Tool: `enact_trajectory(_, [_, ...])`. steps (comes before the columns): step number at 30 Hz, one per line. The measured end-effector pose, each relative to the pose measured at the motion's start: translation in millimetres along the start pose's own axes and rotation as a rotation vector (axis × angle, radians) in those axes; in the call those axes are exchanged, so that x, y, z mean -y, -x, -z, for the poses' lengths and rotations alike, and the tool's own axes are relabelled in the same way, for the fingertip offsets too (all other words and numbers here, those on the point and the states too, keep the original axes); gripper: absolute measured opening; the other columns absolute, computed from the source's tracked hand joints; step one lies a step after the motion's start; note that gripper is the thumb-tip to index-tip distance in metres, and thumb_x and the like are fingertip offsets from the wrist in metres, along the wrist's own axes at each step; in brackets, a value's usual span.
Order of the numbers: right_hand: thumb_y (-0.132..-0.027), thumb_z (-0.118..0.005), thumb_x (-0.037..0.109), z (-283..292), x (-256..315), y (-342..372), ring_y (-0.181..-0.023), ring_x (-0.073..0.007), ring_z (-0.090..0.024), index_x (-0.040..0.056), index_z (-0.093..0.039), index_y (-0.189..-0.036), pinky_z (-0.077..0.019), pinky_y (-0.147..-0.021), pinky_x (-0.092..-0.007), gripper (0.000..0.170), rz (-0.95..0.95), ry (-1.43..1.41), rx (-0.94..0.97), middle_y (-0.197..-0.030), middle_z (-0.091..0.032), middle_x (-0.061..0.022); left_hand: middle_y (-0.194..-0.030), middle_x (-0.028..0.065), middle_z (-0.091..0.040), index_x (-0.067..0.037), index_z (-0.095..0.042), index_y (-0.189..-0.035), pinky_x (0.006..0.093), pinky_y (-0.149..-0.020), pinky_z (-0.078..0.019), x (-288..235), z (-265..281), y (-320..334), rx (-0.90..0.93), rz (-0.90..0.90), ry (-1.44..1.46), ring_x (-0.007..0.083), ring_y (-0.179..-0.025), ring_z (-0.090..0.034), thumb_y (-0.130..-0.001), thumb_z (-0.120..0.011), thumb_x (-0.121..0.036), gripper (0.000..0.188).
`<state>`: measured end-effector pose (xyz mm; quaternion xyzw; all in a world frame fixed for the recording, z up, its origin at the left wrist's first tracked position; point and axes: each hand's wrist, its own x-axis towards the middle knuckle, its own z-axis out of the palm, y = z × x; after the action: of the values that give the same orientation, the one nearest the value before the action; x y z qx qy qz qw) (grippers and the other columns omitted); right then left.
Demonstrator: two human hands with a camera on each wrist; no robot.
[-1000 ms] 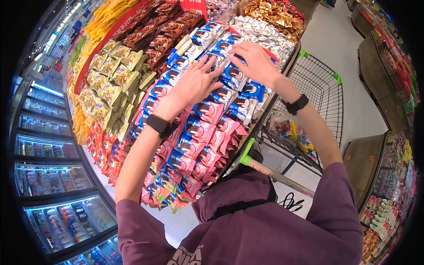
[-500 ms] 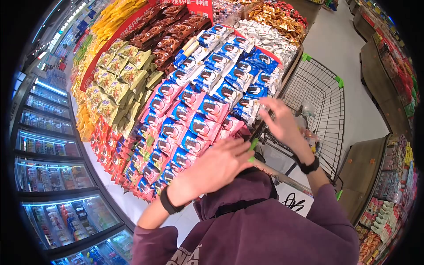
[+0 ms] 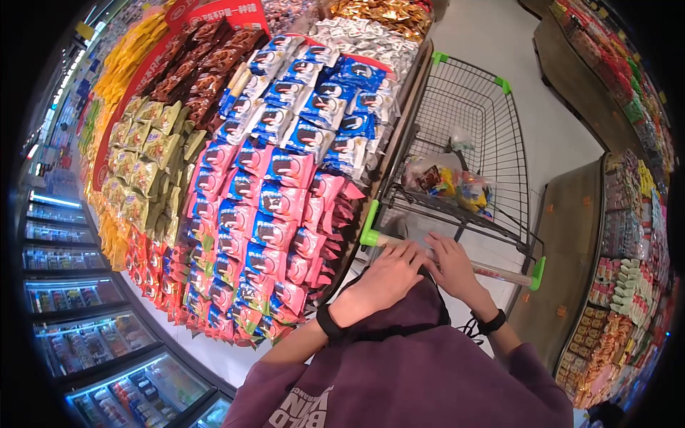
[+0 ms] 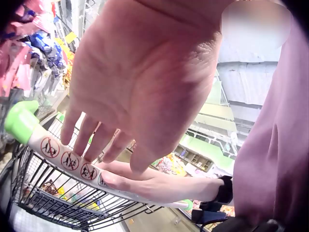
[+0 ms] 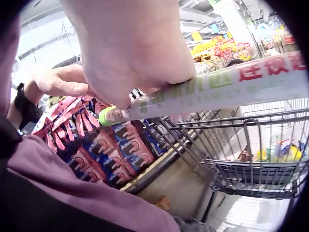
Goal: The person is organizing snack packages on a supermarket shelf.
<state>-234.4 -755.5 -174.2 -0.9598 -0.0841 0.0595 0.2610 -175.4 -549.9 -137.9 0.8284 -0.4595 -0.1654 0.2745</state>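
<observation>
My left hand [image 3: 382, 282] hovers at the left part of the shopping cart's handle [image 5: 222, 89], fingers extended and palm facing down. In the left wrist view its fingertips overlap the printed handle. Beside it, my right hand [image 3: 457, 271] rests on the handle with its fingers stretched out, as the left wrist view shows; the right wrist view has its palm against the bar and the fingers hidden behind. Nothing is held in the left hand. The wire shopping cart [image 3: 471, 67] stands ahead, with clear bags [image 3: 464, 187] of packaged snacks inside.
On the left rises a display of pink-and-blue biscuit packs [image 3: 267, 221], with white-and-blue packs [image 3: 314, 107] behind. Green packs [image 3: 143, 160] and brown packs [image 3: 196, 60] lie further left. Refrigerated cases [image 3: 135, 385] line the far left; a stocked shelf [image 3: 571, 242] stands at the right.
Both hands have come from over the biscuit packs, back and to the right, to the cart handle. The view has shifted right, bringing the cart closer to its middle.
</observation>
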Motion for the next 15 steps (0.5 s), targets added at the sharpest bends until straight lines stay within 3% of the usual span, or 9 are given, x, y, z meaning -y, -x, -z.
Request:
enact_trajectory(9, [-0.09, -0.064, 0.025, 19, -31, 36, -0.112, -0.0299, -0.055, 0.0058, -0.049, -0.133, -0.0445, -0.091, -0.0405, 0.05, 0.069, 0.092, 0.011, -0.127, -0.057, -0.0122, -0.136, 0.0245, -0.05, 0.004, -0.048, -0.134, 0.0497, -0.114, -0.028, 1, -36, -13, -0.078, 0.031, -0.07, 0.0381, -0.132, -0.043, -0.098, -0.054, -0.032, 0.052])
enact_trajectory(15, [-0.089, -0.066, 0.028, 44, -67, 60, -0.107, -0.0309, -0.057, 0.0046, -0.048, -0.133, -0.0463, -0.089, -0.0405, 0.053, 0.118, 0.127, 0.072, -0.126, -0.058, -0.0133, -0.138, 0.0236, -0.048, 0.002, -0.046, -0.138, 0.0517, -0.115, -0.0235, -14, -47, -21, -0.058, 0.119, -0.207, 0.037, -0.134, -0.041, -0.099, -0.051, -0.038, 0.056])
